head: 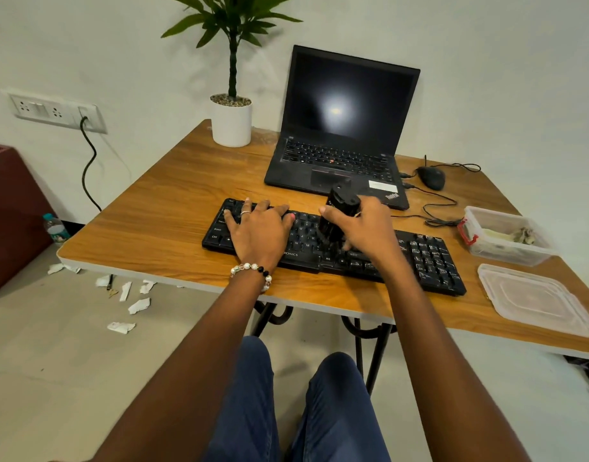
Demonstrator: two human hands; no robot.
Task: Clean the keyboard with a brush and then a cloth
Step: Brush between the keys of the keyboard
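The left hand (pixel 258 228) rests flat, fingers straight, on the keyboard (pixel 429 261). The right hand (pixel 366 228) grips the black brush (pixel 336 211) upright on the middle keys. The keyboard lies near the table (pixel 153 221) front edge.

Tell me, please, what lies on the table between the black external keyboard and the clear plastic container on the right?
In the head view, only the mouse's thin black cable and bare wooden table lie between keyboard and container.

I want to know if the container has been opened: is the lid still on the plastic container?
No. The lid lies flat on the table in front of the open plastic container.
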